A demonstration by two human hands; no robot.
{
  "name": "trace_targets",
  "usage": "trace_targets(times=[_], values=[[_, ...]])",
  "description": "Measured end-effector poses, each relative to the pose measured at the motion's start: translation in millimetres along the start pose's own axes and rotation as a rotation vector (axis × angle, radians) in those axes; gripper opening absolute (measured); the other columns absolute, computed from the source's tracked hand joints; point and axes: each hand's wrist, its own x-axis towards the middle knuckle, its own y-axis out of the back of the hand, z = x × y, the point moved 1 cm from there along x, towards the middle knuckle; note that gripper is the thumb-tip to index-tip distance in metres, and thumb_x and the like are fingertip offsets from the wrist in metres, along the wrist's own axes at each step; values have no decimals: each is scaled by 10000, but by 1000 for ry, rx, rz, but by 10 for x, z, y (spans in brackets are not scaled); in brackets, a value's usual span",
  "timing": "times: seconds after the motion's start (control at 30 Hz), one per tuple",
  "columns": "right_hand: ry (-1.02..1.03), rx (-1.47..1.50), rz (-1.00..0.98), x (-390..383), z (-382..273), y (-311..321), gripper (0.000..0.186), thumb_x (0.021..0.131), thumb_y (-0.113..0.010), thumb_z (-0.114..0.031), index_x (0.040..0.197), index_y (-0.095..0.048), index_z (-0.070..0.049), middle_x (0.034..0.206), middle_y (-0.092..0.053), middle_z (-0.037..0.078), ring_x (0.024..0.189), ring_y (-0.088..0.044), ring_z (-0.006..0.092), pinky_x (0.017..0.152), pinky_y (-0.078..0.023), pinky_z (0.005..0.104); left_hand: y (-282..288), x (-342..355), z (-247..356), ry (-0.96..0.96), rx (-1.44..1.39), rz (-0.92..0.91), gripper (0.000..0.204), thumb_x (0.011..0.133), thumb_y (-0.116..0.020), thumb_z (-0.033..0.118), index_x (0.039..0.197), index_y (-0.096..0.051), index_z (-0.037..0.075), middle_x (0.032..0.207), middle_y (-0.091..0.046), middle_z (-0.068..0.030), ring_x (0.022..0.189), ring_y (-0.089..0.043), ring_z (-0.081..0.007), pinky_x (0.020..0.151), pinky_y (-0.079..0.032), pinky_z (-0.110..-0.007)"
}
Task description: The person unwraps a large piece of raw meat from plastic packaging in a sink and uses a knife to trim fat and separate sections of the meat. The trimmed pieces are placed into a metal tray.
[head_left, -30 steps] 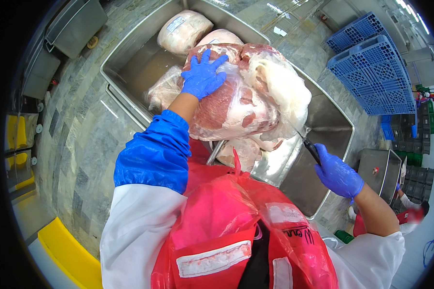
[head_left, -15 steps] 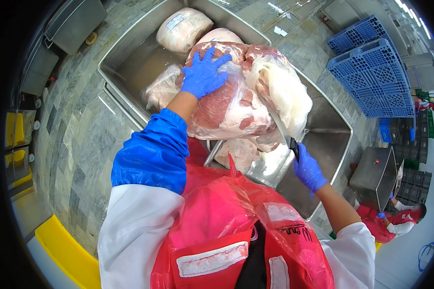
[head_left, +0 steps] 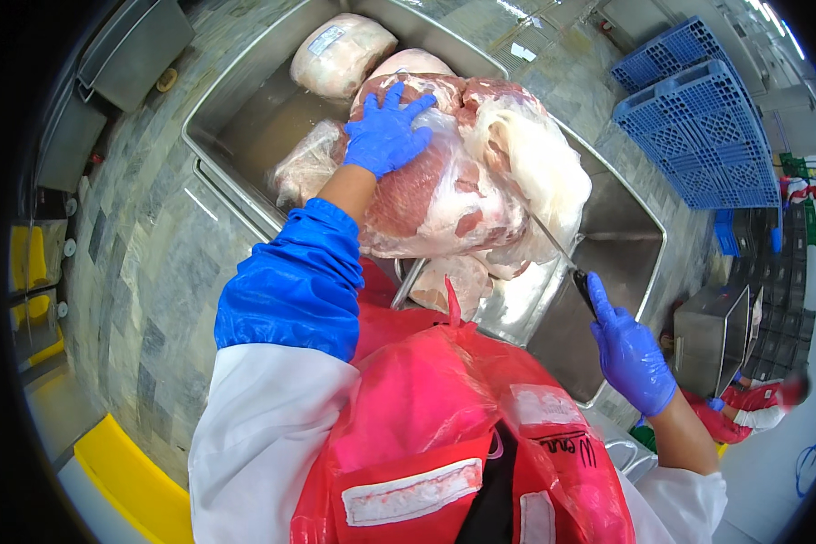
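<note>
A large cut of raw meat, red with pale fat and loosely covered in clear plastic wrap, rests on the near rim of a stainless steel tub, directly in front of the person's red plastic apron. The left hand, in a blue glove, lies flat on top of the cut with fingers spread, pressing down rather than gripping anything. The right hand, also blue-gloved, is closed around the dark handle of a knife; the thin blade runs up and away from that hand toward the fatty right edge of the cut, its tip at or just under the loose wrap.

Just beyond the left hand, a pale wrapped piece of meat sits deeper in the tub, with another rounded piece beside it. Left of the left wrist a smaller wrapped piece lies against the tub wall. Below the big cut, near the apron, one more piece shows.

A blue sleeve guard covers the left forearm over a white coat sleeve. Past the right hand, far to its upper right, blue plastic crates are stacked on the floor. Below and right of that hand, another person in red and white bends beside a steel box.
</note>
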Motion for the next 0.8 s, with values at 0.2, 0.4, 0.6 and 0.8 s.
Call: trace_targets(times=[0.2, 0.4, 0.6, 0.8], values=[[29, -120, 9, 187, -126, -67, 701, 749, -484, -15, 1382, -189, -79, 665, -492, 196, 480, -529, 303, 427, -431, 401, -66, 21, -69, 11, -52, -37, 541, 785, -465, 505, 1301, -335, 408, 1450, -152, -72, 1272, -166, -470, 871, -233, -721], [-123, -58, 57, 348, -51, -879, 724, 742, -459, -14, 1391, -174, -162, 745, -486, 208, 526, -540, 331, 470, -459, 431, -63, -45, -28, 20, -18, -20, 534, 784, -473, 481, 1297, -343, 408, 1439, -176, -89, 1260, -184, -478, 878, -255, -699], [-82, -164, 89, 489, 565, -1146, 698, 755, -449, -23, 1378, -219, -241, 798, -488, 209, 594, -552, 356, 503, -466, 454, -14, -11, -13, -27, -4, 24, 533, 779, -483, 448, 1293, -344, 419, 1417, -228, -102, 1241, -244, -459, 910, -308, -626], [-60, -208, 40, 206, 179, -417, 717, 746, -453, -2, 1382, -213, -229, 690, -486, 180, 522, -552, 334, 457, -453, 444, -34, 27, -74, -53, 11, 46, 531, 777, -486, 450, 1289, -351, 414, 1416, -227, -107, 1239, -249, -457, 919, -322, -602]])
